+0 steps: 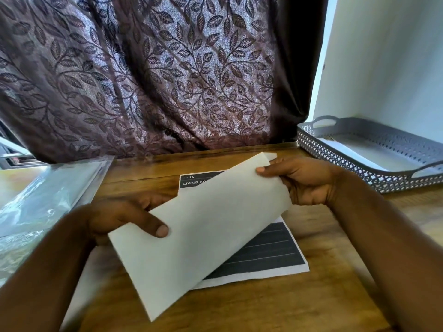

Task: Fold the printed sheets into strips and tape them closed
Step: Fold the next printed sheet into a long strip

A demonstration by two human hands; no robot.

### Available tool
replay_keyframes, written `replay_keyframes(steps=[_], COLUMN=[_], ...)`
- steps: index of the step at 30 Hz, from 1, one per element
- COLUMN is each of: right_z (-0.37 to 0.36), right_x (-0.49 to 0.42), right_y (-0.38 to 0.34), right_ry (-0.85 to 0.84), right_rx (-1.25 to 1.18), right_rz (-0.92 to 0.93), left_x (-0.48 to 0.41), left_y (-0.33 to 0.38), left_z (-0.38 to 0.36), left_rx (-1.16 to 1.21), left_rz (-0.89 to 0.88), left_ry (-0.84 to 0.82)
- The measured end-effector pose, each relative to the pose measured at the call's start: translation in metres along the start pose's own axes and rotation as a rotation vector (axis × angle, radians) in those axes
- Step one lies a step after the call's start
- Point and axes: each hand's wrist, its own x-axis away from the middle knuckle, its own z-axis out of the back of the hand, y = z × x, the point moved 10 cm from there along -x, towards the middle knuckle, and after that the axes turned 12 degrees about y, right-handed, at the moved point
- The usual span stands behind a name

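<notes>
Folded sheet [203, 224] held tilted above wooden table [239, 307], over second printed sheet [263, 255] lying flat. Near-left end pinched by left hand [119, 219], thumb on top; far-right end gripped by right hand [304, 183]. Judged light, floppy, easily creased: best held at both ends.

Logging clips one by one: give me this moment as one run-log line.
step: folding | left hand: pinches held sheet | right hand: grips its far end | printed sheet: flat on table beneath
</notes>
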Motion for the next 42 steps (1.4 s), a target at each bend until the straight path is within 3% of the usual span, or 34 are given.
replay_keyframes(steps=[3,5,11,18,22,25,26,28,31,38,42], right_z=[0.006,0.008,0.006,-0.011,-0.019,-0.022,-0.024,-0.029,-0.04,-0.071,-0.073], right_x=[-0.001,-0.003,-0.015,-0.024,-0.024,-0.023,-0.022,-0.021,-0.018,-0.008,-0.003], right_y=[-0.001,-0.001,-0.002,0.008,0.008,0.002,0.0,-0.003,-0.003,-0.003,-0.014], right_ry=[0.014,0.024,0.068,0.007,-0.041,-0.044,-0.049,-0.062,-0.092,-0.255,-0.346], right_rx=[-0.041,-0.073,-0.2,-0.194,-0.244,-0.297,-0.312,-0.344,-0.343,-0.262,-0.324], right_rz=[0.0,0.002,0.058,0.08,0.084,0.114,0.123,0.133,0.13,0.142,0.163], left_x=[0.006,0.01,0.022,0.029,0.036,0.065,0.066,0.052,0.024,0.007,0.017], left_y=[0.009,0.015,0.035,0.038,0.04,0.072,0.084,0.097,0.098,0.083,0.094], left_z=[0.028,0.044,0.088,0.101,0.1,0.089,0.073,0.031,-0.029,-0.057,-0.055], left_rx=[-0.128,-0.043,0.158,-0.123,-0.142,-0.67,-0.848,-1.068,-1.314,-1.48,-1.454], left_rz=[-0.078,-0.112,-0.301,-0.373,-0.418,-0.609,-0.71,-0.852,-0.92,-0.893,-0.958], left_ry=[0.12,0.217,0.724,1.008,1.103,1.381,1.356,1.125,0.85,0.71,0.803])
